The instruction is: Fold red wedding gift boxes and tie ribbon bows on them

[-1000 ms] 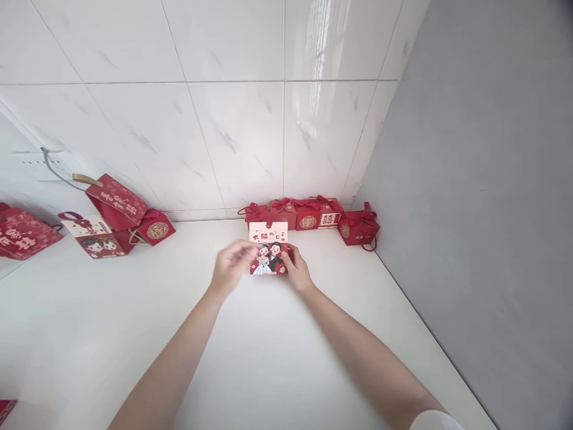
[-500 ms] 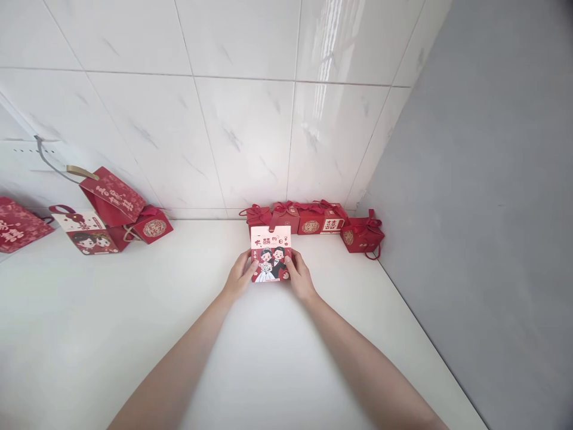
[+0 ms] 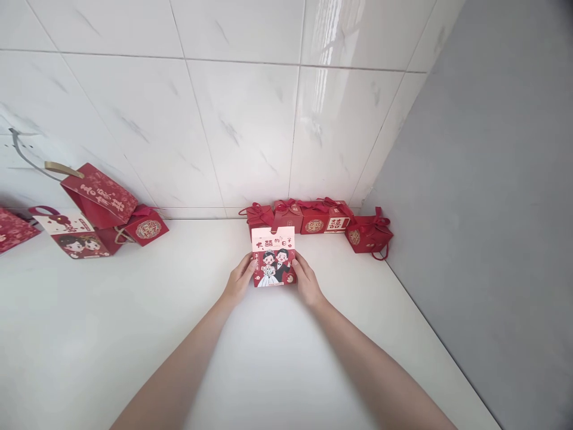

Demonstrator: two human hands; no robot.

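Left hand (image 3: 239,279) pinches one side of the bride-and-groom card box (image 3: 274,260), right hand (image 3: 306,278) the other, over the smooth white bench (image 3: 264,364). Leftmost sits a patterned red carton (image 3: 15,230), then angular gift boxes (image 3: 105,194), one with a flat strap (image 3: 64,169); behind the hands and rightward, ribbon-tied red boxes (image 3: 313,226) line glossy marbled tiles (image 3: 246,125) towards a matte grey panel (image 3: 483,209).

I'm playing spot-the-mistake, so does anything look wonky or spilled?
Yes: at left, the gold-handled box looks wonky, tilted and seemingly propped up rather than standing flat. I see no spill, and the held box shows no damage.
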